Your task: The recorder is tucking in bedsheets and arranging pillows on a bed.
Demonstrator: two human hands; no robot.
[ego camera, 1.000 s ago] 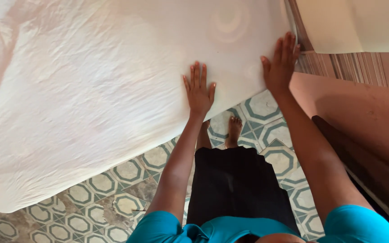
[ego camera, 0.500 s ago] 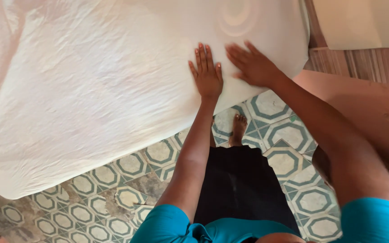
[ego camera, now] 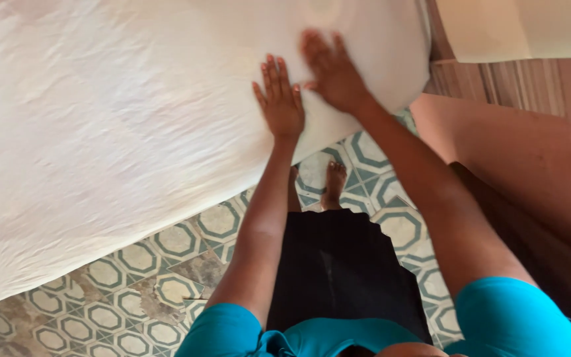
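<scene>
Both hands flat, fingers spread, gripping nothing: left hand (ego camera: 279, 102) & right hand (ego camera: 330, 69) press white sheet (ego camera: 133, 119). Octagon-tile floor (ego camera: 133, 284) near; striped wall (ego camera: 517, 82) far right.

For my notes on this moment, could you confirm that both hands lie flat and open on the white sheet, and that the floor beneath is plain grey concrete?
Not quite: the head view shows both the left hand and right hand flat on the white sheet, but the floor is patterned green and cream tile.

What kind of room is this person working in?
Probably a bedroom in a home: a mattress covered in a wrinkled white sheet, a floor of green-and-cream octagon-patterned tiles, and a striped cloth beside it.
</scene>
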